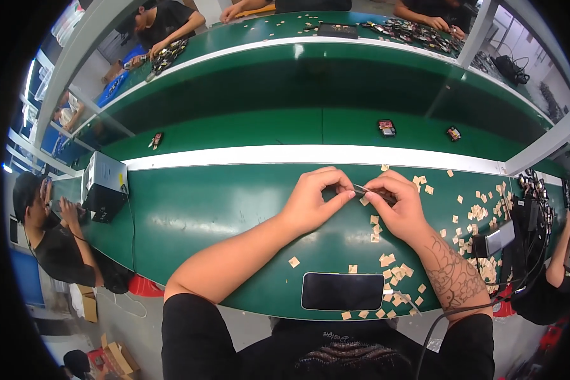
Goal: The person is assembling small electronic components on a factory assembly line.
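Observation:
My left hand (316, 199) and my right hand (398, 206) meet over the green table. Between their fingertips they pinch a small dark, thin piece (360, 189), mostly covered by my fingers, so its kind does not show. A small tan square (364, 201) shows just below the pinched piece. More small tan squares (397, 272) lie scattered below and to the right of my right hand. Close to the table's front edge lies a phone (342, 291) with a dark screen, and beside its right end is a white plug with a thin cord.
Black cables and a silver-faced device (500, 237) crowd the right side, with a cable crossing near my right forearm. A grey and black box (104, 187) stands at the far left. Beyond the white ledge (310, 154) lie small dark and red parts (386, 128). Other people work around.

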`<state>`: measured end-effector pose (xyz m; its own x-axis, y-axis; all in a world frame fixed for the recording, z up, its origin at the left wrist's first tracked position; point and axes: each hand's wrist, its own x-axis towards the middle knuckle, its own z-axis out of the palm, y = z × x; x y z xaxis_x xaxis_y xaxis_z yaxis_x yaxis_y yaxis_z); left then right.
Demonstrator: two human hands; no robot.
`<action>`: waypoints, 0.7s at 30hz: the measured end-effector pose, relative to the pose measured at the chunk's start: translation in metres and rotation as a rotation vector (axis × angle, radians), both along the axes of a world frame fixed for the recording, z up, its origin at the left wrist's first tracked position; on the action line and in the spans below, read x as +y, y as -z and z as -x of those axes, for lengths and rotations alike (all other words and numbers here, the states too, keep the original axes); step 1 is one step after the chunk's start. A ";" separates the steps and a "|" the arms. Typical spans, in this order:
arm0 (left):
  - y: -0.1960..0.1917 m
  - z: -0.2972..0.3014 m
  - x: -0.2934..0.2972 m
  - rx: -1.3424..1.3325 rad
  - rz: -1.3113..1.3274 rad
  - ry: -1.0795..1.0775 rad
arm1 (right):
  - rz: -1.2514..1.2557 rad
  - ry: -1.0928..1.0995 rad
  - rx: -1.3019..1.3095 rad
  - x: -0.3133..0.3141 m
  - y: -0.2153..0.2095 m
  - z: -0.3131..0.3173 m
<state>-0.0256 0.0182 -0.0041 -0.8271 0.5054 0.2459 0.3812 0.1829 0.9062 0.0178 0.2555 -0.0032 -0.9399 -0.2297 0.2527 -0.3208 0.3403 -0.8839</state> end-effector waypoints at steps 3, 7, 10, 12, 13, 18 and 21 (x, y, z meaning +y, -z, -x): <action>0.001 0.000 -0.001 -0.002 -0.005 -0.010 | 0.101 0.012 0.020 -0.006 0.004 0.001; -0.001 -0.002 -0.001 -0.039 -0.045 0.012 | -0.003 -0.001 0.045 -0.005 -0.004 0.001; -0.002 -0.001 0.000 -0.052 -0.057 0.044 | 0.015 -0.002 0.095 -0.006 -0.003 0.000; -0.002 -0.001 0.000 -0.059 -0.067 0.055 | 0.031 -0.006 0.074 -0.007 -0.002 0.000; -0.002 -0.001 0.000 -0.079 -0.067 0.056 | 0.029 -0.006 0.072 -0.008 -0.002 -0.001; -0.003 -0.002 -0.001 -0.083 -0.082 0.056 | 0.072 0.032 0.171 -0.012 -0.004 -0.003; -0.005 -0.005 0.002 -0.048 -0.097 0.047 | 0.038 0.071 0.200 -0.009 -0.001 -0.005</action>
<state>-0.0203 0.0200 0.0014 -0.8152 0.5194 0.2562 0.3431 0.0767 0.9362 0.0227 0.2466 -0.0021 -0.8837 -0.1510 0.4431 -0.4675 0.3359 -0.8177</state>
